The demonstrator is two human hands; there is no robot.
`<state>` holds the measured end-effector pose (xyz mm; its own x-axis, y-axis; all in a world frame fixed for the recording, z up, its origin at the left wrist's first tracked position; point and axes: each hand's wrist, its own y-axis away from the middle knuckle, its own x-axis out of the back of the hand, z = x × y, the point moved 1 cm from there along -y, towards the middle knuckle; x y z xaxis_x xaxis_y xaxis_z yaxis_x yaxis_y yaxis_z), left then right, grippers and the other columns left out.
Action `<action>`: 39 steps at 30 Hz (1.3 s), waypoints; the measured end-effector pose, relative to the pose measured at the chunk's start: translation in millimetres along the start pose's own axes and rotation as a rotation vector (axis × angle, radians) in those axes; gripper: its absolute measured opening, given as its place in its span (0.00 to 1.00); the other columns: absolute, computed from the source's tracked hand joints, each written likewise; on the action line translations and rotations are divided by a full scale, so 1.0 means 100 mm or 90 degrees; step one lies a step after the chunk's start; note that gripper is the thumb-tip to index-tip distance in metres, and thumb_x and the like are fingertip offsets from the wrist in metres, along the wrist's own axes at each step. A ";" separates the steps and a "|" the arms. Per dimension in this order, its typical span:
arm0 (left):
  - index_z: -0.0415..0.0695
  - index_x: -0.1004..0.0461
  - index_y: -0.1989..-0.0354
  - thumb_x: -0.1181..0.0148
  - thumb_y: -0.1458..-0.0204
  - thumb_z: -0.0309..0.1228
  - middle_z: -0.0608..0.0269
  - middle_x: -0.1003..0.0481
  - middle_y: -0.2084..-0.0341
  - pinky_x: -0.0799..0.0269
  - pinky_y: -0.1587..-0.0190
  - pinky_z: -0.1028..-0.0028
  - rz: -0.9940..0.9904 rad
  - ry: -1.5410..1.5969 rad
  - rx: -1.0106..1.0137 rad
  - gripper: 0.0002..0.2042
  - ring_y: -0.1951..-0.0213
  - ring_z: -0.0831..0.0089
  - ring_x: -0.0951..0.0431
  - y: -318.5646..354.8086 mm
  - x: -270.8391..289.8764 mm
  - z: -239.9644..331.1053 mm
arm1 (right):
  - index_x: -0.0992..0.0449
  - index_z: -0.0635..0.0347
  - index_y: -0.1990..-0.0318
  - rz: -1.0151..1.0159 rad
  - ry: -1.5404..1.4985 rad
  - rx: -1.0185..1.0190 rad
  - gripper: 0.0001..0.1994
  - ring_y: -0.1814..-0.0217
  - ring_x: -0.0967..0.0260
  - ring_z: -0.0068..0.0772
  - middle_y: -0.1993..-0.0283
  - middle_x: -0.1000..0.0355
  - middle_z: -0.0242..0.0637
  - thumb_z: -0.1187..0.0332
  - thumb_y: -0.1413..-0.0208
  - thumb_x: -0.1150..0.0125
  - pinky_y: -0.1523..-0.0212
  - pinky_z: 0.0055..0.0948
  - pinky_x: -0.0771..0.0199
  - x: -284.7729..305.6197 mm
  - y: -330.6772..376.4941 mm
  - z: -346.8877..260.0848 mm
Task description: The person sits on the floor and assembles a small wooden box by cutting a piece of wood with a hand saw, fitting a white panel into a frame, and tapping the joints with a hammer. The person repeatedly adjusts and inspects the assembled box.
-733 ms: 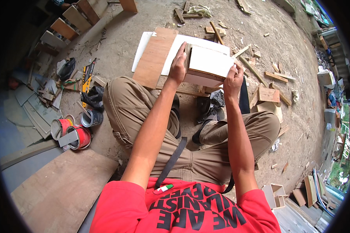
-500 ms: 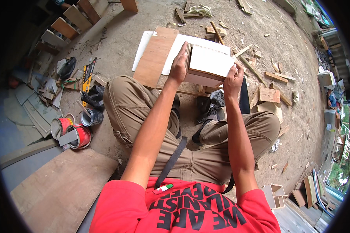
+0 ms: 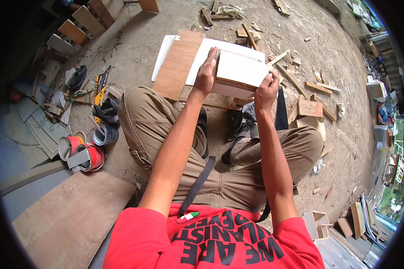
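Between my two hands I hold a small white box-like piece of wooden panels (image 3: pixel 240 69) with bare brown edges. My left hand (image 3: pixel 206 74) lies along its left side, fingers pointing away from me. At the near right corner, my right hand (image 3: pixel 268 89) grips the edge with bent fingers and thumb. Below and behind the piece are a long white board (image 3: pixel 164 57) and a brown plywood strip (image 3: pixel 184 65) lying across it. What supports the piece underneath is largely hidden.
Wood offcuts (image 3: pixel 310 108) lie scattered on the dirt floor to the right. Paint cans (image 3: pixel 90 158) and a yellow handsaw (image 3: pixel 101 89) are at the left, near a plywood sheet (image 3: pixel 72 219). Panels (image 3: pixel 74 31) stand in a row at the far left.
The white box-like piece has shifted very slightly toward the left, and both hands have moved with it. Their grip looks the same.
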<state>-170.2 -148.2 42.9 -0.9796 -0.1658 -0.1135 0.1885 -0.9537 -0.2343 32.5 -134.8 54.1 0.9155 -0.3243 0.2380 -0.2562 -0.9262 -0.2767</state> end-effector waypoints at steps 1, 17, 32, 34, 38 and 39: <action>0.30 0.44 0.31 0.67 0.37 0.34 0.43 0.49 0.27 0.62 0.25 0.68 0.000 0.000 -0.001 0.29 0.25 0.59 0.55 0.00 0.00 0.01 | 0.31 0.69 0.47 0.001 -0.001 -0.007 0.18 0.53 0.26 0.41 0.56 0.25 0.52 0.61 0.29 0.59 0.49 0.38 0.29 0.01 0.01 -0.01; 0.31 0.39 0.33 0.67 0.38 0.33 0.42 0.45 0.29 0.61 0.25 0.67 0.010 -0.001 -0.012 0.27 0.25 0.58 0.54 0.01 -0.01 0.04 | 0.30 0.70 0.49 -0.002 0.024 0.018 0.17 0.56 0.27 0.37 0.58 0.26 0.48 0.64 0.29 0.59 0.52 0.35 0.28 0.03 -0.02 -0.03; 0.38 0.38 0.32 0.63 0.37 0.36 0.43 0.49 0.27 0.63 0.25 0.65 -0.010 -0.031 -0.021 0.27 0.24 0.57 0.56 -0.01 -0.01 -0.05 | 0.35 0.67 0.48 -0.040 -0.001 0.000 0.15 0.55 0.29 0.41 0.56 0.28 0.50 0.63 0.28 0.63 0.50 0.38 0.30 0.03 -0.03 0.01; 0.39 0.39 0.31 0.61 0.36 0.39 0.44 0.51 0.26 0.63 0.25 0.64 -0.016 -0.044 -0.022 0.27 0.24 0.57 0.57 -0.02 0.01 -0.10 | 0.37 0.65 0.47 -0.073 0.010 0.009 0.16 0.55 0.29 0.41 0.56 0.29 0.51 0.62 0.27 0.66 0.50 0.39 0.30 0.06 -0.02 -0.02; 0.39 0.40 0.30 0.58 0.36 0.43 0.43 0.53 0.26 0.64 0.26 0.64 -0.026 -0.063 -0.005 0.29 0.24 0.58 0.59 -0.03 0.02 -0.06 | 0.44 0.63 0.40 -0.148 -0.086 -0.089 0.16 0.45 0.34 0.39 0.49 0.34 0.51 0.63 0.28 0.67 0.43 0.35 0.36 0.10 -0.03 -0.14; 0.38 0.40 0.30 0.58 0.36 0.44 0.43 0.53 0.26 0.64 0.26 0.64 -0.026 -0.073 -0.001 0.29 0.24 0.58 0.58 -0.02 0.03 -0.04 | 0.47 0.63 0.37 -0.175 -0.089 -0.107 0.18 0.44 0.34 0.38 0.47 0.34 0.51 0.64 0.28 0.68 0.42 0.35 0.35 0.11 -0.07 -0.06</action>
<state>-172.8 -145.5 39.2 -0.9880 -0.1544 0.0078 0.1481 -0.9598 -0.2383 42.8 -133.3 64.0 0.9881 -0.0398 0.1485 -0.0311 -0.9977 -0.0604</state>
